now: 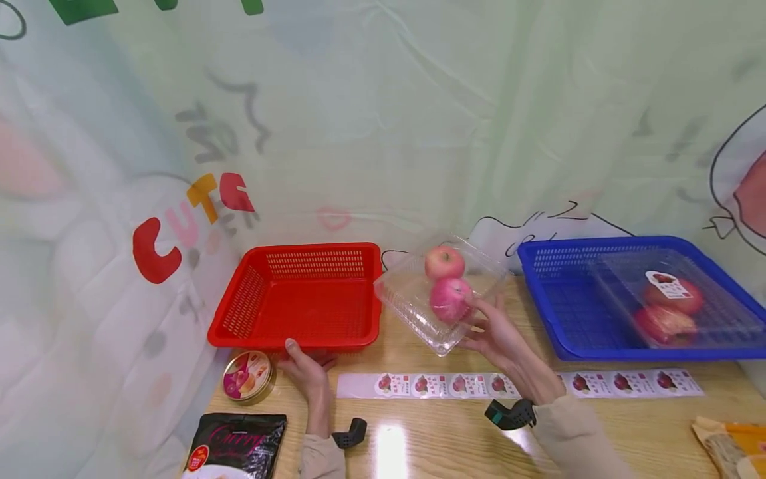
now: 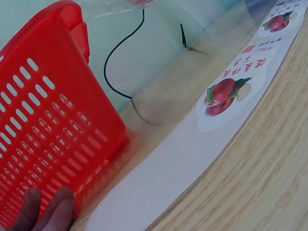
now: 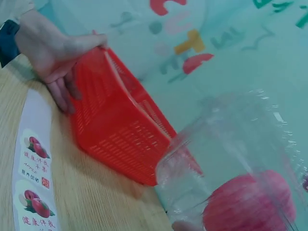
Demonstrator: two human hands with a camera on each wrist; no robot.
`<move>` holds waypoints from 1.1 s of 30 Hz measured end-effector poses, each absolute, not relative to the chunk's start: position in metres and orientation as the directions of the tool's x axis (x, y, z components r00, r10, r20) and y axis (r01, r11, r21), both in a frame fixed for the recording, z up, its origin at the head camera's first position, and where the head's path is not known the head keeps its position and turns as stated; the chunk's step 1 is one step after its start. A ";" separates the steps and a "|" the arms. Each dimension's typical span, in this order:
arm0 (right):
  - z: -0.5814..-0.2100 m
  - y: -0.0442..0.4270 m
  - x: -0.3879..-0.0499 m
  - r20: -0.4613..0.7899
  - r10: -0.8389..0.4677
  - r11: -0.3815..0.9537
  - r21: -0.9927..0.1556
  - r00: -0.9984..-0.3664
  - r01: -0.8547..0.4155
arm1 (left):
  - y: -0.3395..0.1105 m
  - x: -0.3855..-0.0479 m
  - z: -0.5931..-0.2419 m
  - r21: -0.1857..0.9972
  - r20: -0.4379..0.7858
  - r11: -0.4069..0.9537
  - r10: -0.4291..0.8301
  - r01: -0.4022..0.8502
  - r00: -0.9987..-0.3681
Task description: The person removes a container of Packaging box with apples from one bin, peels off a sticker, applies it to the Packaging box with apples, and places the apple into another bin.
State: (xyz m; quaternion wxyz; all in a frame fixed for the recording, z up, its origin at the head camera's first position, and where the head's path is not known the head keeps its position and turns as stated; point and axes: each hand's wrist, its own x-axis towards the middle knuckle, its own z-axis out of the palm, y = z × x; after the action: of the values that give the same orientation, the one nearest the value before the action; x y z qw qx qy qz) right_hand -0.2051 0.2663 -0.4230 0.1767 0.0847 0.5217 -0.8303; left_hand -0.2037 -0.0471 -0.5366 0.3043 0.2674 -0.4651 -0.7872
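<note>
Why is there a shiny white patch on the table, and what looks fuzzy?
Head view: that patch is glare, probably light bouncing off the table; left wrist view: the fingers at the bottom look dim and soft; right wrist view: the clear box looks hazy, with small white glints.

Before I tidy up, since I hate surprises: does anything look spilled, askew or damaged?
I see nothing spilled or damaged. The clear box of apples is tilted, one corner pointing toward the sticker strip, but the right hand holds it, so that seems mere handling.
</note>
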 end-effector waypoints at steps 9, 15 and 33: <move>-0.439 0.272 -0.203 -0.362 -0.145 -0.479 -0.789 -0.921 0.385 | -0.050 -0.203 -0.537 0.901 -0.155 -0.380 -0.731 0.208 -0.664; -0.451 0.267 -0.200 -0.401 -0.109 -0.563 -0.729 -0.910 0.389 | -0.051 -0.202 -0.539 0.907 -0.134 -0.363 -0.731 0.214 -0.669; -0.481 0.247 -0.196 -0.469 0.085 -0.572 -0.745 -0.879 0.342 | -0.045 -0.200 -0.535 0.900 -0.164 -0.390 -0.714 0.193 -0.680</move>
State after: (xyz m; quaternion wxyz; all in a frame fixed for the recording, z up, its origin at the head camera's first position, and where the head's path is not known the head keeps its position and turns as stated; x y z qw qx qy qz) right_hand -0.1965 0.2467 -0.4806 0.0752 0.2340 0.4564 -0.8552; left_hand -0.2001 -0.0454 -0.5354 0.2883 0.2768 -0.4710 -0.7864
